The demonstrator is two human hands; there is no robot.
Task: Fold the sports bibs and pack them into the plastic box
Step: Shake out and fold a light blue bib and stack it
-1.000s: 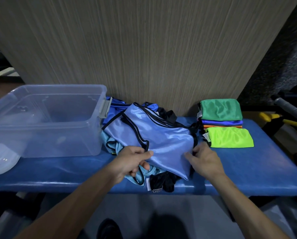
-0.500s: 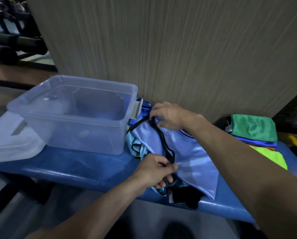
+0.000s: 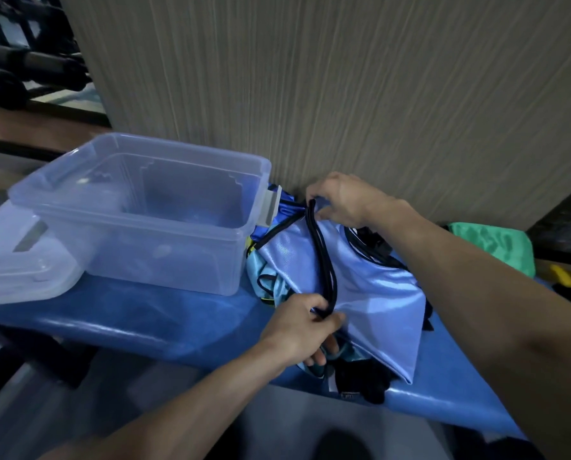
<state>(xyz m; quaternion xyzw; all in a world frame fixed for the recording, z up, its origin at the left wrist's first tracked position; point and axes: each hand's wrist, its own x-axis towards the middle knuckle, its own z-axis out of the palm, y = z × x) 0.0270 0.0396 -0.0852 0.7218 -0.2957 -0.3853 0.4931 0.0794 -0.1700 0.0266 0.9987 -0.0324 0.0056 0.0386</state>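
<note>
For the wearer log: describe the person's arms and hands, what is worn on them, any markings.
Both forearms are bare all the way to the bottom edge of the view; no sleeve shows. The left hand and right hand wear no gloves. No watch, band or ring can be seen on the wrists or fingers. No tattoos or other markings show, though the light is dim.

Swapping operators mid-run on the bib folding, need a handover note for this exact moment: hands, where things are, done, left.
Left hand: pinches the near end of the black-trimmed edge of the shiny light-blue bib.
Right hand: grips the far end of that edge, by the wall.
That bib lies on top of a heap of unfolded bibs on the blue padded bench.
Clear plastic box stands left of the heap, with no bibs visible inside; its lid lies further left.
Done: a folded green bib lies at the right.
Left: fold this bib and the heap, pack all.
</note>
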